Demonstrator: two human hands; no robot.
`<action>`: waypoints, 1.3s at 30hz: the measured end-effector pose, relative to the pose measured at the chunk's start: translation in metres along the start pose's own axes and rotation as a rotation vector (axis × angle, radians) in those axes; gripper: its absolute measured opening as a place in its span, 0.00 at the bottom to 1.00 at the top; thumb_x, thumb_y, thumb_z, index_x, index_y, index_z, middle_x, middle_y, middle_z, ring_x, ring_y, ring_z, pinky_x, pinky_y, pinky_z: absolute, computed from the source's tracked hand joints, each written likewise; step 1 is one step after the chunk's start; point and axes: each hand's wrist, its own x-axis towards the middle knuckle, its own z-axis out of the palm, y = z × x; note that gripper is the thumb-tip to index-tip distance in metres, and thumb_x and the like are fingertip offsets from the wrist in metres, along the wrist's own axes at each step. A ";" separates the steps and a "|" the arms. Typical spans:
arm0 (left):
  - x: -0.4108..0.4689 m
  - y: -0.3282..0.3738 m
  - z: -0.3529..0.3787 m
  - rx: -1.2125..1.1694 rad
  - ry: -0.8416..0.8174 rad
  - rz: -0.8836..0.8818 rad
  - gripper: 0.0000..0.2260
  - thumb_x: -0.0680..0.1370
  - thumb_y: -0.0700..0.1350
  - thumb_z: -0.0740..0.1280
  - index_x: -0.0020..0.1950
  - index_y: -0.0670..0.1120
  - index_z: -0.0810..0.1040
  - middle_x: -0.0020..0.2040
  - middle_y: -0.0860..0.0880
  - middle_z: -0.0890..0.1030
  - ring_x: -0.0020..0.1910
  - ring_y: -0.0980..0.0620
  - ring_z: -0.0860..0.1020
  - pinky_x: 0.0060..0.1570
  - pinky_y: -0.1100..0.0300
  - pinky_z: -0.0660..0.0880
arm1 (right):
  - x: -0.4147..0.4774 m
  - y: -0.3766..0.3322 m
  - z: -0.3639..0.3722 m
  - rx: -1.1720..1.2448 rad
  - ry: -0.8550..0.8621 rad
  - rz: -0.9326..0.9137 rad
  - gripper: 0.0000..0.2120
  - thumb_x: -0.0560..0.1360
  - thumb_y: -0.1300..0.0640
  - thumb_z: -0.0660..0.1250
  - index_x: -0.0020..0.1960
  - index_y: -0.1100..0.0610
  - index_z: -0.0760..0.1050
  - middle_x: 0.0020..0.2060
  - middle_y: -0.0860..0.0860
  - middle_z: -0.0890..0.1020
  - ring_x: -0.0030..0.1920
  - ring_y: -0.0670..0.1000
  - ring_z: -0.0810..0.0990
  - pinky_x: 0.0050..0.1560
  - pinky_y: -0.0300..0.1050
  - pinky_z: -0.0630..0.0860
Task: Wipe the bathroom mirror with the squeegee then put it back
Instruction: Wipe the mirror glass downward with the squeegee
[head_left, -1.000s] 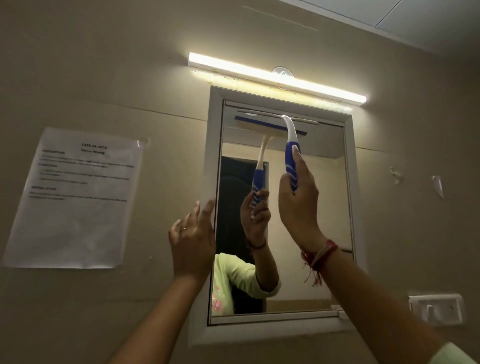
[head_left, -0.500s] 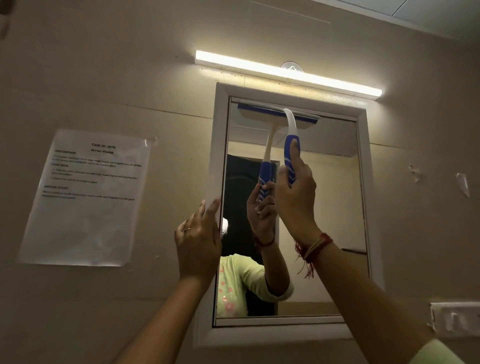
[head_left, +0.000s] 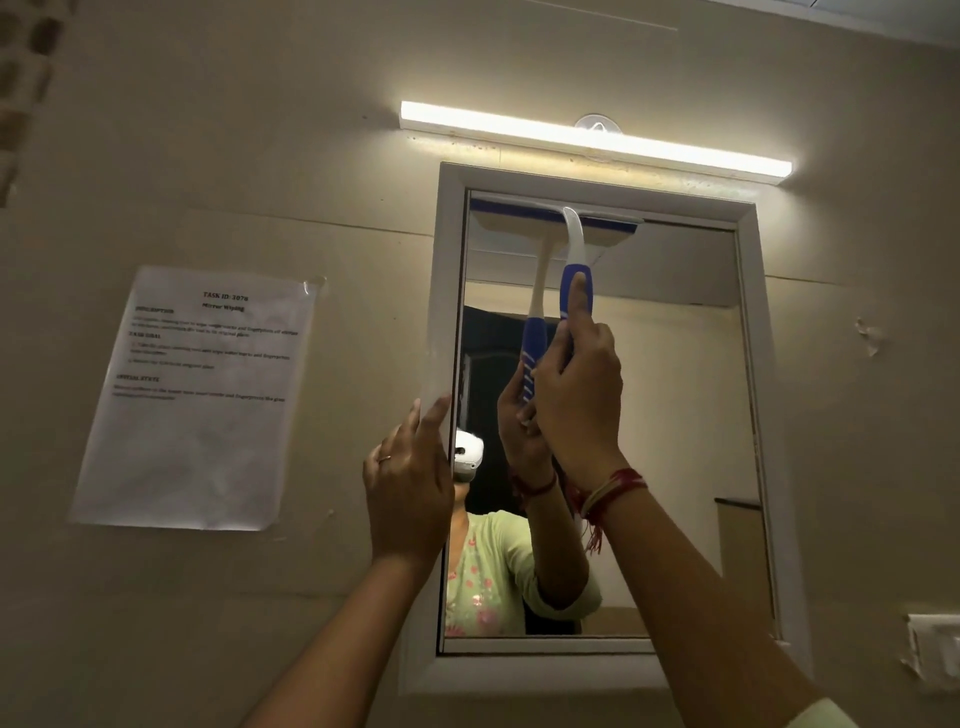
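A white-framed mirror (head_left: 675, 415) hangs on the beige wall. My right hand (head_left: 576, 395) is closed around the blue grip of a blue-and-white squeegee (head_left: 574, 249), thumb stretched up along the handle. The squeegee's blade lies against the glass at the mirror's top edge, left of centre. My left hand (head_left: 410, 483) rests flat with spread fingers on the left side of the mirror frame, holding nothing. The glass reflects both the squeegee and a person's raised arm.
A lit tube lamp (head_left: 592, 140) runs just above the mirror. A printed paper sheet (head_left: 197, 400) is taped to the wall on the left. A white hook rack (head_left: 935, 649) sits on the wall at the lower right.
The squeegee has moved up the glass from a little below the top to the mirror's top edge. My left hand has stayed on the frame.
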 end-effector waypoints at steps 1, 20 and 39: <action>0.000 0.000 0.000 -0.006 -0.002 -0.003 0.21 0.77 0.47 0.49 0.69 0.48 0.68 0.63 0.40 0.76 0.60 0.41 0.76 0.57 0.41 0.71 | 0.001 0.002 0.000 -0.029 0.001 -0.004 0.25 0.79 0.58 0.57 0.75 0.52 0.54 0.57 0.58 0.76 0.52 0.52 0.79 0.53 0.39 0.74; -0.001 -0.005 0.002 -0.069 0.009 0.037 0.19 0.79 0.41 0.54 0.70 0.47 0.67 0.64 0.40 0.75 0.61 0.41 0.74 0.55 0.39 0.73 | -0.016 0.001 -0.019 -0.164 -0.051 -0.029 0.27 0.79 0.57 0.58 0.75 0.52 0.52 0.53 0.59 0.77 0.48 0.53 0.79 0.48 0.40 0.75; 0.000 -0.005 0.003 -0.096 0.049 0.035 0.17 0.80 0.38 0.55 0.69 0.45 0.68 0.59 0.40 0.78 0.57 0.40 0.75 0.53 0.42 0.73 | -0.064 0.006 -0.038 -0.178 -0.122 -0.020 0.26 0.79 0.57 0.58 0.74 0.54 0.53 0.49 0.59 0.77 0.40 0.46 0.74 0.44 0.38 0.73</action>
